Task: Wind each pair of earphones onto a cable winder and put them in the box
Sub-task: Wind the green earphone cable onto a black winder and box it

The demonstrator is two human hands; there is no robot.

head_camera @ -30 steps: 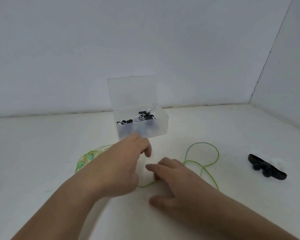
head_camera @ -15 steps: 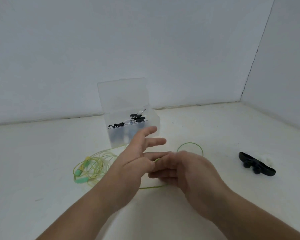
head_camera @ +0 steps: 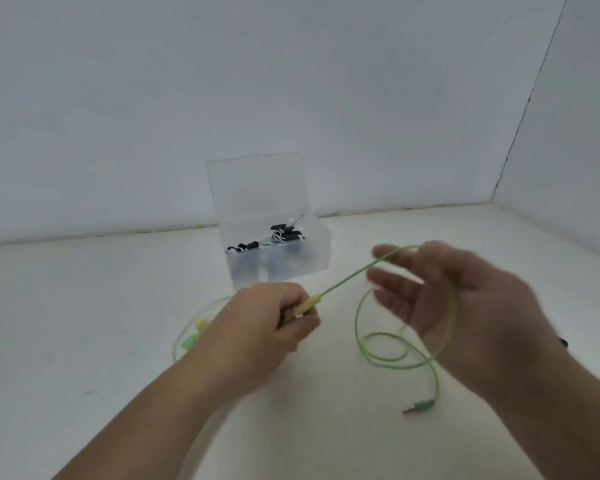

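A green earphone cable [head_camera: 388,362] lies in loops on the white table, its plug [head_camera: 419,407] at the front right. My left hand [head_camera: 264,334] pinches the cable's yellow joint [head_camera: 308,304]. From there the cable runs taut up to my right hand [head_camera: 458,299], which is blurred, with straight, spread fingers and the cable draped across them. The earbuds [head_camera: 193,337] lie on the table behind my left forearm. The translucent box [head_camera: 309,261] stands behind the hands with its lid up. It holds earphones wound on black winders [head_camera: 283,233].
White walls close the table at the back and on the right. A dark sliver [head_camera: 563,341] shows past my right wrist; my right hand and forearm hide the rest of it.
Both hands have risen from the table. My left hand has taken hold of the yellow joint, and my right hand has swung right, drawing the cable out. The black winder is now hidden.
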